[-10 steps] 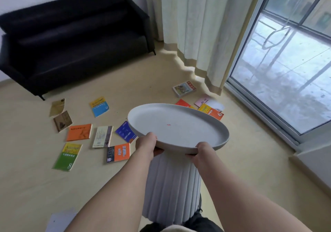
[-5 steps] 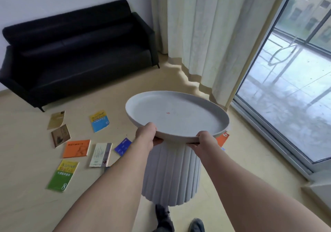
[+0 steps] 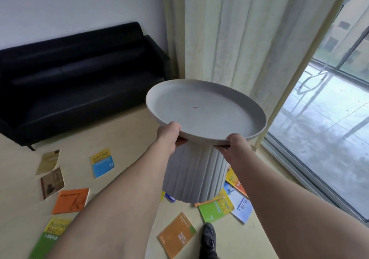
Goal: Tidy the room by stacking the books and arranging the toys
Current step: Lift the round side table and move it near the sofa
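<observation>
Against the far wall, behind and left of the bench, a black sofa (image 3: 79, 83) is stood on the pale floor (image 3: 123, 131), and pale curtains (image 3: 229, 35) are hung behind the bench beside a glass door (image 3: 327, 131) at its right. The bench (image 3: 201, 117), a grey round-topped side table with a raised rim and a fluted column base, is seen tilted, its base apparently raised off the floor over the scattered books. Both bare forearms are stretched forward and upward to its near rim. The left hand (image 3: 169, 135) is closed on the rim at its near-left edge, thumb on top and fingers curled beneath. The right hand (image 3: 233, 144) is clamped on the near-right edge in the same way, fingers tucked under the rim.

Books are left lying flat and unstacked on the floor. Left of the bench are seen a blue and yellow book (image 3: 102, 162), a tan book (image 3: 48, 161), a brown book (image 3: 52, 183), an orange book (image 3: 70, 200) and a green and yellow book (image 3: 53, 236), each apart from the others. Near the base, on its right, a green book (image 3: 213, 210), a white and blue book (image 3: 238, 204) and an orange and yellow book (image 3: 234, 180) are overlapped in a loose heap. An orange-brown book (image 3: 176, 234) is lain nearer the viewer, just beside a dark shoe (image 3: 208, 240). No toys can be made out.
</observation>
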`<state>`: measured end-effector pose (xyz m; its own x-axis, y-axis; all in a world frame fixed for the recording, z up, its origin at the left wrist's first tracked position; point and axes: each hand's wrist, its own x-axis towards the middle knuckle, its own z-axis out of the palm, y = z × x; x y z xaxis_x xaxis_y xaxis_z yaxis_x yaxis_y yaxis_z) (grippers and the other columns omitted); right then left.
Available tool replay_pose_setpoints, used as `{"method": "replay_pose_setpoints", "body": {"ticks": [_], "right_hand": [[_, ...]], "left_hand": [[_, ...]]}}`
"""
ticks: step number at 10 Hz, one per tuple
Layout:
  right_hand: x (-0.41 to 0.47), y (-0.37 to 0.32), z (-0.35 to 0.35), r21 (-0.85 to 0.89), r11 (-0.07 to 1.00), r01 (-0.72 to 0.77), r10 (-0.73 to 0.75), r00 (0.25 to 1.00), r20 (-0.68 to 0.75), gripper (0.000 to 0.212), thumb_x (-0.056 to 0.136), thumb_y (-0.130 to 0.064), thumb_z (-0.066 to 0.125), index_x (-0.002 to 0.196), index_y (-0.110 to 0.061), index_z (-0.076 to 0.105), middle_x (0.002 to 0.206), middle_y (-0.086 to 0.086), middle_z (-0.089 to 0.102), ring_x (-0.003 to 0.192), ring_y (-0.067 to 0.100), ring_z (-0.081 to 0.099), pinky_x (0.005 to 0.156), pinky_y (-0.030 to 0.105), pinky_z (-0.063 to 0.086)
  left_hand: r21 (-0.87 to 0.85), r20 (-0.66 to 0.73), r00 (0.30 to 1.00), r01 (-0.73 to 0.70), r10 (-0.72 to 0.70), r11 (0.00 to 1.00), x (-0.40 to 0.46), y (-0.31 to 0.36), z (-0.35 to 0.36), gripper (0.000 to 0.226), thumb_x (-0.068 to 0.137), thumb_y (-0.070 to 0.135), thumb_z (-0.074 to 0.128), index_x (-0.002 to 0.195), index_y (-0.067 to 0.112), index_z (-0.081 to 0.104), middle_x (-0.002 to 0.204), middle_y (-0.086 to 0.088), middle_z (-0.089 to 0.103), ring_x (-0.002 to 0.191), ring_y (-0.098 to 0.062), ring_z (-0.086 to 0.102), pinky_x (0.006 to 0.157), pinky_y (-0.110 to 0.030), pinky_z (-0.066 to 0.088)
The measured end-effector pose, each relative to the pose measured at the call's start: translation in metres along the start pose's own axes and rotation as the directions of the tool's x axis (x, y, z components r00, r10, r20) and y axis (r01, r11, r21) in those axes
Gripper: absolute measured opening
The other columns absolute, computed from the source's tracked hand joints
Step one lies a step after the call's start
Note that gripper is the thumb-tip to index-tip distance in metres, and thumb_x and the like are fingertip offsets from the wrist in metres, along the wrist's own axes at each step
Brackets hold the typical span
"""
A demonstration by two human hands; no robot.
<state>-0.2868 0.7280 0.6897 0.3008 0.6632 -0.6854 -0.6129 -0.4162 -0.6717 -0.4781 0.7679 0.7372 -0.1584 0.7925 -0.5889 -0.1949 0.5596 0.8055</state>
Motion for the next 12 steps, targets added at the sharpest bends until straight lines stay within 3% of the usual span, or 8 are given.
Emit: {"method": "replay_pose_setpoints", "body": {"ticks": [2,3,5,7,9,10,11,12], "right_hand": [[0.052,-0.065,0.049,0.104,0.994,0.027,-0.025,1.000,-0.013,0.027,0.082,0.003,0.049,0.109,-0.001,0.047,0.101,0.019,0.055,0.079,0.032,0.064,0.072,0.043,0.060],[0.075,-0.087,0.073,0.145,0.988,0.054,-0.047,0.998,-0.052,0.025,0.078,0.009,0.051,0.102,0.002,0.048,0.097,0.022,0.055,0.094,0.036,0.066,0.079,0.047,0.059],[0.122,-0.102,0.146,0.210,0.977,0.046,-0.036,0.998,-0.054,0.034,0.079,0.012,0.043,0.113,0.006,0.048,0.105,0.027,0.057,0.080,0.036,0.063,0.059,0.047,0.058],[0.197,-0.097,0.271,0.206,0.977,0.064,-0.049,0.996,-0.078,0.017,0.081,0.011,0.044,0.097,0.005,0.048,0.104,0.023,0.057,0.086,0.039,0.062,0.083,0.056,0.055],[0.308,-0.073,0.438,0.224,0.971,0.086,-0.040,0.979,-0.201,0.052,0.077,0.011,0.041,0.126,-0.003,0.047,0.120,0.021,0.059,0.104,0.042,0.060,0.062,0.052,0.058],[0.344,-0.072,0.531,0.157,0.987,0.045,-0.006,0.971,-0.238,0.040,0.080,0.012,0.042,0.115,-0.006,0.050,0.108,0.017,0.061,0.090,0.034,0.062,0.066,0.053,0.059],[0.374,-0.076,0.593,0.100,0.995,-0.014,0.036,0.973,-0.226,0.027,0.082,0.010,0.042,0.101,-0.006,0.052,0.100,0.017,0.057,0.074,0.027,0.058,0.041,0.039,0.056],[0.395,-0.079,0.623,0.111,0.991,-0.072,0.096,0.969,-0.226,0.020,0.085,0.010,0.039,0.089,-0.006,0.050,0.092,0.015,0.055,0.072,0.025,0.055,0.058,0.040,0.058]], "left_hand": [[-0.024,-0.022,0.997,-0.071,0.071,0.997,0.052,0.057,0.047,0.019,0.079,-0.004,0.046,0.090,0.001,0.060,0.099,-0.019,0.065,0.079,-0.033,0.064,0.053,-0.034,0.059],[-0.042,-0.026,0.994,-0.105,0.104,0.994,0.075,0.081,0.057,0.019,0.080,-0.005,0.047,0.093,0.001,0.060,0.099,-0.016,0.064,0.082,-0.031,0.064,0.055,-0.033,0.061],[-0.080,-0.037,0.989,-0.144,0.141,0.986,0.147,0.125,0.051,0.023,0.078,-0.005,0.048,0.096,0.001,0.061,0.109,-0.020,0.066,0.092,-0.034,0.066,0.060,-0.035,0.061],[-0.126,-0.041,0.994,-0.109,0.105,0.986,0.282,0.182,0.013,0.036,0.082,-0.004,0.048,0.117,-0.002,0.058,0.113,-0.019,0.064,0.104,-0.039,0.065,0.056,-0.035,0.061],[-0.094,0.031,0.999,0.025,-0.023,0.995,0.483,0.251,-0.043,0.038,0.082,-0.003,0.049,0.119,-0.005,0.059,0.107,-0.019,0.064,0.087,-0.034,0.065,0.049,-0.032,0.057],[-0.096,0.000,0.992,0.123,-0.124,0.988,0.561,0.301,-0.078,0.017,0.085,-0.003,0.047,0.096,0.001,0.060,0.102,-0.020,0.062,0.085,-0.034,0.062,0.045,-0.032,0.058],[-0.102,-0.011,0.984,0.176,-0.178,0.979,0.609,0.340,-0.096,0.020,0.087,-0.004,0.045,0.101,0.001,0.059,0.103,-0.020,0.063,0.088,-0.036,0.063,0.049,-0.037,0.061],[-0.052,0.025,0.976,0.218,-0.217,0.975,0.642,0.355,-0.101,0.016,0.087,-0.003,0.046,0.096,0.002,0.058,0.101,-0.021,0.064,0.081,-0.033,0.064,0.054,-0.038,0.062]]}}
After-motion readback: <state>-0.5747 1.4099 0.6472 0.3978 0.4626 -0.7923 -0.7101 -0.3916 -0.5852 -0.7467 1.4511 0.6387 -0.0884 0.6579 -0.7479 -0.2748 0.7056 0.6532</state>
